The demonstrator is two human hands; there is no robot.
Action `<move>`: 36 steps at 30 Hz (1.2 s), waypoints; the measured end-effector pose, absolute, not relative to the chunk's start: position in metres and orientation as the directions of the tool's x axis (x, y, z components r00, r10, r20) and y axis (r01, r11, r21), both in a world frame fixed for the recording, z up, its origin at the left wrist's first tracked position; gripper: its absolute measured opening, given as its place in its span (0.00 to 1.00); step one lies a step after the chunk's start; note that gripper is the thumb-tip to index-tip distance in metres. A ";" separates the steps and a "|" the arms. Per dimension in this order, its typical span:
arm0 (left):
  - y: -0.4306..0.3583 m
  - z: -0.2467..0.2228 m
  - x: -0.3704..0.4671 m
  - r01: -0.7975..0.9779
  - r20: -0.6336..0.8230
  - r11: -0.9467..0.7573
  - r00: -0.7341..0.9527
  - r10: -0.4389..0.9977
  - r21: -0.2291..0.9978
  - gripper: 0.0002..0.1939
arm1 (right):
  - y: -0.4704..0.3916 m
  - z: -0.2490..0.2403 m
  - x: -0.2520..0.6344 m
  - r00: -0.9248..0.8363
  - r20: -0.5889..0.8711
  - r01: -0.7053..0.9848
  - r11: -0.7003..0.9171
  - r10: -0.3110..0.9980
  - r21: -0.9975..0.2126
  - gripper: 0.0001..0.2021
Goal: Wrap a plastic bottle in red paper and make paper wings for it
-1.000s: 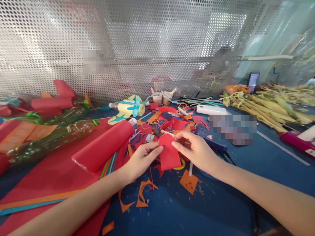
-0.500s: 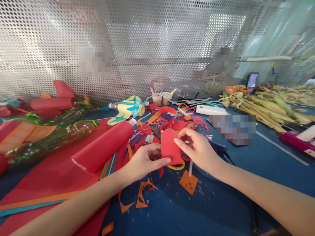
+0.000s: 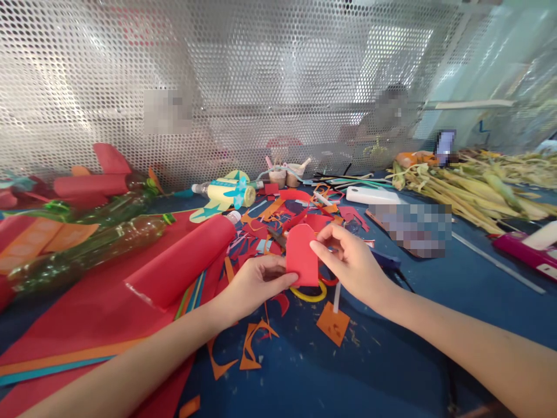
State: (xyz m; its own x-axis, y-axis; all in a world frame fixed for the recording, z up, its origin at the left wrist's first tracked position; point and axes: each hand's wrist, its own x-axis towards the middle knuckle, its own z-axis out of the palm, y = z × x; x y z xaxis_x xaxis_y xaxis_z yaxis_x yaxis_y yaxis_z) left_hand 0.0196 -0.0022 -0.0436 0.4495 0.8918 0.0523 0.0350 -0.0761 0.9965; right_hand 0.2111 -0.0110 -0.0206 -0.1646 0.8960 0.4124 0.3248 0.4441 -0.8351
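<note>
A red foam-like sheet piece [image 3: 301, 255], rounded at the top and straight at the bottom, is held up between both hands. My left hand [image 3: 261, 284] pinches its lower left corner, thumb in front and fingers behind. At its upper right edge, my right hand [image 3: 348, 258] grips it between thumb and fingertips. Just below and behind the piece lie scissors with a yellow and red handle [image 3: 311, 296], partly covered by it. A bottle wrapped in red [image 3: 185, 258] lies to the left of my left hand.
Red, orange and blue scraps [image 3: 261, 223] litter the blue table [image 3: 348, 383]. Green plastic bottles [image 3: 100, 247] lie on the left. A yellow bottle rocket with blue stars [image 3: 230, 193] lies farther back. Dried husks [image 3: 474, 186] are heaped at right. A perforated metal panel [image 3: 261, 69] stands behind.
The red piece has turned slightly more upright in my hands, and my left thumb has shifted a little left along its lower edge. More of the scissors' handles shows beneath it.
</note>
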 end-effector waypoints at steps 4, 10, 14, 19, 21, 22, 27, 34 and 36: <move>-0.003 -0.041 0.021 0.037 0.041 -0.065 0.456 0.889 0.997 0.08 | -0.012 -0.019 0.212 -0.165 0.431 0.332 0.462 0.887 -0.822 0.08; -0.004 -0.038 0.022 0.074 -0.005 -0.029 0.420 0.908 0.997 0.06 | -0.012 -0.019 0.212 -0.149 0.433 0.341 0.457 0.889 -0.821 0.08; -0.003 -0.039 0.021 0.092 0.001 -0.042 0.410 0.912 0.995 0.06 | -0.012 -0.020 0.211 -0.149 0.423 0.327 0.449 0.894 -0.832 0.08; -0.001 -0.041 0.020 0.098 0.015 -0.060 0.409 0.912 0.993 0.08 | -0.012 -0.021 0.211 -0.140 0.398 0.307 0.421 0.907 -0.853 0.08; -0.001 -0.041 0.020 0.094 0.017 -0.061 0.407 0.913 0.994 0.08 | -0.011 -0.022 0.211 -0.132 0.386 0.289 0.408 0.913 -0.866 0.08; -0.001 -0.041 0.020 0.091 0.018 -0.060 0.404 0.915 0.994 0.09 | -0.010 -0.023 0.211 -0.133 0.378 0.281 0.400 0.916 -0.872 0.08; -0.002 -0.039 0.020 0.055 0.027 -0.050 0.351 0.936 0.997 0.09 | -0.008 -0.025 0.211 -0.222 0.306 0.196 0.350 0.926 -0.916 0.09; -0.002 -0.036 0.019 -0.012 0.056 -0.055 0.278 0.959 0.998 0.12 | -0.015 -0.030 0.207 -0.389 0.215 0.288 0.340 0.896 -0.895 0.16; -0.005 -0.034 0.020 -0.021 0.059 -0.055 0.278 0.959 0.998 0.12 | -0.016 -0.032 0.206 -0.385 0.221 0.303 0.349 0.896 -0.887 0.15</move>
